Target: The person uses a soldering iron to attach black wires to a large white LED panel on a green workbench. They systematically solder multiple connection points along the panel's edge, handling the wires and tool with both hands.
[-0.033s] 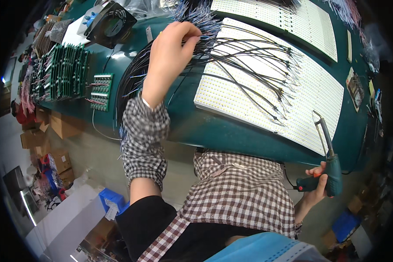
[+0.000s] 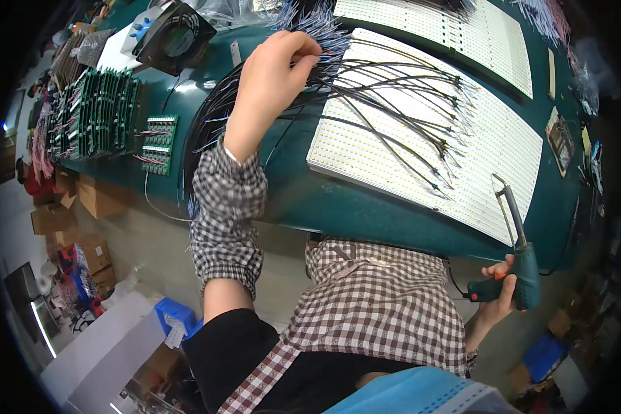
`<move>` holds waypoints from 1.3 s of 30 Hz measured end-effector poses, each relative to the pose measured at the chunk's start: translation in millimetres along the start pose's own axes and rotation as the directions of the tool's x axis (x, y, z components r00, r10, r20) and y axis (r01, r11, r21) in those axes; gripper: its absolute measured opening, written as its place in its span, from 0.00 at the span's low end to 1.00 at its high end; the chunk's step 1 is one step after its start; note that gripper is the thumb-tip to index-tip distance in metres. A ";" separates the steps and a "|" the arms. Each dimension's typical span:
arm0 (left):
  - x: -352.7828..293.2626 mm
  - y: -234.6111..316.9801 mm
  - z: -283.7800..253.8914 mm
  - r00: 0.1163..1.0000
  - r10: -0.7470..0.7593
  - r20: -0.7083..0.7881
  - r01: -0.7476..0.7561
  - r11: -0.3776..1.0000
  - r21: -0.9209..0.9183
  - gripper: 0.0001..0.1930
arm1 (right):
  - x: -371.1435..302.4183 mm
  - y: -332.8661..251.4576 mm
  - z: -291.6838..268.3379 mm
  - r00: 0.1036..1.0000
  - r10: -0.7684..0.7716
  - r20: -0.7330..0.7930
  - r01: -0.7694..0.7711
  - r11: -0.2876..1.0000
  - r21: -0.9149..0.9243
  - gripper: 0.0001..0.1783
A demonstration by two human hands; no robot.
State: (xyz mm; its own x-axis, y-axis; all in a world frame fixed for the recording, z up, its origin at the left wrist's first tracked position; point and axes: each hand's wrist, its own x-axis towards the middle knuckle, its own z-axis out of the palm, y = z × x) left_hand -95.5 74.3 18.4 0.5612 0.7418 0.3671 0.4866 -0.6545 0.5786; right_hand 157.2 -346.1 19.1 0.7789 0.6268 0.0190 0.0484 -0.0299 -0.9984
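Note:
My left hand (image 2: 269, 79) is over the near end of a tangle of blue and dark wires (image 2: 317, 31), its thumb and forefinger drawn together. Whatever lies between those fingertips is too small to make out. Black cables (image 2: 386, 103) with stripped, frayed ends fan out to the right across a white LED panel (image 2: 490, 159). At the lower right, my right hand (image 2: 501, 286) grips a green soldering gun (image 2: 526, 276) by its handle, near the orange trigger. The gun's thin bent tip points up, over the panel's near right corner.
Another white panel (image 2: 504, 41) lies farther back. On the left are a black fan (image 2: 176, 38), a row of green circuit boards (image 2: 93, 114) and a small board stack (image 2: 160, 145). A blue bin (image 2: 176, 317) stands below the green table (image 2: 359, 210).
My left hand has shifted very slightly up and to the right at the wires. The soldering gun and my right hand look almost unmoved.

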 end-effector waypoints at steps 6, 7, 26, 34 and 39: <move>4.7 -9.1 8.2 0.978 -0.016 0.209 0.007 0.999 0.041 0.07 | -3.6 -5.3 -0.3 0.999 -0.009 0.037 0.011 0.999 -0.053 0.26; 4.0 -11.8 8.6 0.975 -0.015 0.222 0.009 1.000 0.029 0.07 | -4.8 -6.2 0.1 1.000 0.002 0.027 0.000 0.998 -0.056 0.26; 16.4 12.0 20.7 0.975 0.191 -0.111 -0.198 0.978 -0.063 0.09 | -11.1 -0.4 5.9 0.999 0.047 -0.017 -0.046 0.997 0.055 0.27; 12.3 61.1 16.2 0.944 0.306 -0.122 -0.324 0.927 -0.188 0.07 | -18.5 4.1 -0.7 0.996 0.051 -0.072 -0.048 0.998 0.049 0.29; -45.8 143.4 49.9 0.846 0.341 0.410 -0.163 0.897 -0.411 0.05 | -20.5 6.3 -1.6 0.997 0.046 -0.060 -0.043 0.998 0.055 0.30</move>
State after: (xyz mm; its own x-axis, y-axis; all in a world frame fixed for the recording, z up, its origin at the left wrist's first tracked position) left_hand -18.0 -60.8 48.2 0.9154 0.3439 0.2091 0.0702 -0.6482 0.7583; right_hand 142.5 -360.4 12.5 0.8163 0.5771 -0.0241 -0.0199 -0.0136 -0.9997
